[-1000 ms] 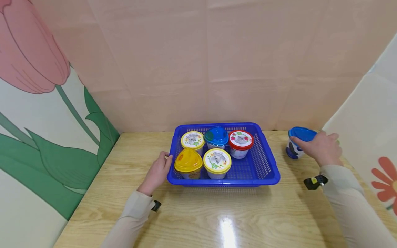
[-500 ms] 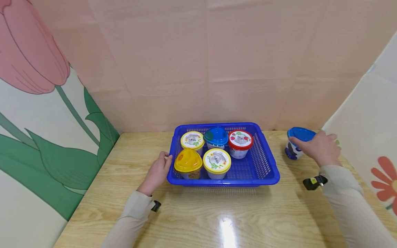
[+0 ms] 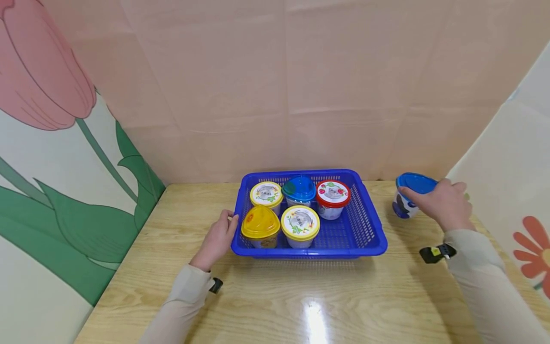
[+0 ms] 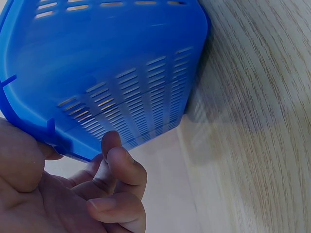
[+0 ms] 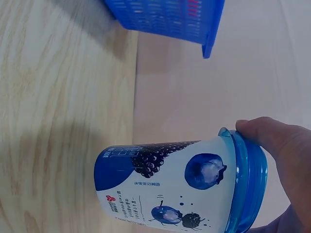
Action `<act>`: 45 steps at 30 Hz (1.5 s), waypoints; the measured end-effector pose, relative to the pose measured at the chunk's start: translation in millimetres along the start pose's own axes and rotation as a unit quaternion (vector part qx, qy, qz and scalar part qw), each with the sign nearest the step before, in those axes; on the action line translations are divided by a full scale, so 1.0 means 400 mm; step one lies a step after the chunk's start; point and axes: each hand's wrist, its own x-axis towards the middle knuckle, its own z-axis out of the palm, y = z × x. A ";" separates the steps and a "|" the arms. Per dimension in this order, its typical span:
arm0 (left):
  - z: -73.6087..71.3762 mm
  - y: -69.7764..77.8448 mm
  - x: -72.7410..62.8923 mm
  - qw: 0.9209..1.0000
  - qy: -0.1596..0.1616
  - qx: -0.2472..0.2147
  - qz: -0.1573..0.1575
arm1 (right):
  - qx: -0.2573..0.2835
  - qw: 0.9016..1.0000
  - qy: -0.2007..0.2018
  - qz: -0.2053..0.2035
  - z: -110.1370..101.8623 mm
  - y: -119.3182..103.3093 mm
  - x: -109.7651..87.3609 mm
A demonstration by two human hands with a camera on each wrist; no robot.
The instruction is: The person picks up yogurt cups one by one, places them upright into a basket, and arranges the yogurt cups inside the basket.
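Observation:
My right hand (image 3: 448,205) grips the blue lid of a yogurt cup (image 5: 165,184) printed with blueberries and a blackberry. In the head view this cup hangs slightly tilted at the right, apart from the basket. Its base seems just off the table. My left hand (image 3: 216,241) pinches the left rim of a blue plastic basket (image 3: 309,252); its other fingers curl below the rim in the left wrist view. Inside the basket stand a yellow-domed cup (image 3: 260,222), two cups with white-and-yellow lids, one being the front cup (image 3: 300,223), a blue-lidded cup (image 3: 299,188) and a red-rimmed cup (image 3: 333,193).
Bare mesh floor shows at the basket's right side. The wooden table (image 3: 275,296) ends at a pink-covered back wall (image 3: 275,95). A flower-printed panel (image 3: 64,191) borders the left side, and a white panel (image 3: 515,167) borders the right, near my right hand.
The blue-lidded cup in my right hand has shifted slightly left and up, tilting a little. My left hand and the basket stay almost where they were.

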 end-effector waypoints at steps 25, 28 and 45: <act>-0.003 -0.001 0.005 1.000 -0.007 -0.003 -0.001 | 0.040 0.998 0.034 -0.039 -0.073 -0.097 -0.078; -0.001 -0.003 0.005 1.000 -0.004 0.001 0.003 | 0.042 0.998 0.035 -0.039 -0.079 -0.107 -0.090; 0.004 -0.005 0.004 1.000 0.004 0.002 0.003 | 0.048 0.996 0.061 -0.049 -0.113 -0.157 -0.132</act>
